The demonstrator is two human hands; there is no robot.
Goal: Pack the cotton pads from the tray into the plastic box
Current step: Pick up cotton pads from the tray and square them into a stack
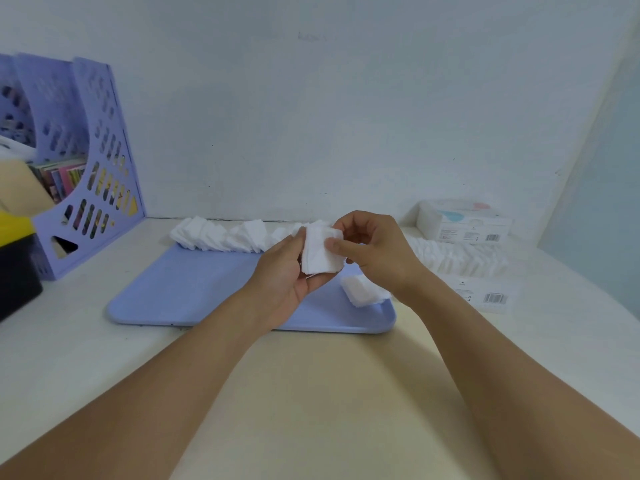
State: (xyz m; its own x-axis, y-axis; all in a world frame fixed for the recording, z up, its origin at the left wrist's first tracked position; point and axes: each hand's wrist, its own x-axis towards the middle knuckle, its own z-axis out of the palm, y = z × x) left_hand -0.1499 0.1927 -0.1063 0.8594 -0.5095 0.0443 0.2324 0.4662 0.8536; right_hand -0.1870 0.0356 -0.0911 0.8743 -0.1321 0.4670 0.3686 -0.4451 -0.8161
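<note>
Both hands are meeting above the blue tray (194, 289), holding a small stack of white square cotton pads (320, 252) betw. them; the left hand (284, 275) is cupping the stack from the side & below, fingers curled round its left edge; the right hand (370, 251) is pinching the stack's right edge, thumb lying on the front face w/ fingers bent behind; the stack is standing roughly upright, lifted off the tray.

The tray is lying flat on the pale desk (311, 393), near the desk's back edge & approx. in the middle; along the tray's far edge a long toppled row of cotton pads (225, 235) is leaning over, running from the far left corner toward the hands; a smaller loose pile of pads (363, 291) is sitting at the tray's near right corner, just under the right wrist.

Right of the tray, toward the desk's right edge, the clear plastic box (485, 289) is lying w/ a row of pads (457, 252) already standing on edge in it; a barcode label is showing on its near part; can't tell exactly where its walls are ending; behind it, at the desk's back right corner, a white pack of pads (464, 221) w/ barcode is resting.

At the desk's back left corner a lilac perforated file rack (104, 161) is standing, w/ books (59, 178) in it; a black & yellow item (15, 268) is sitting at the left edge, cut off by the frame.
</note>
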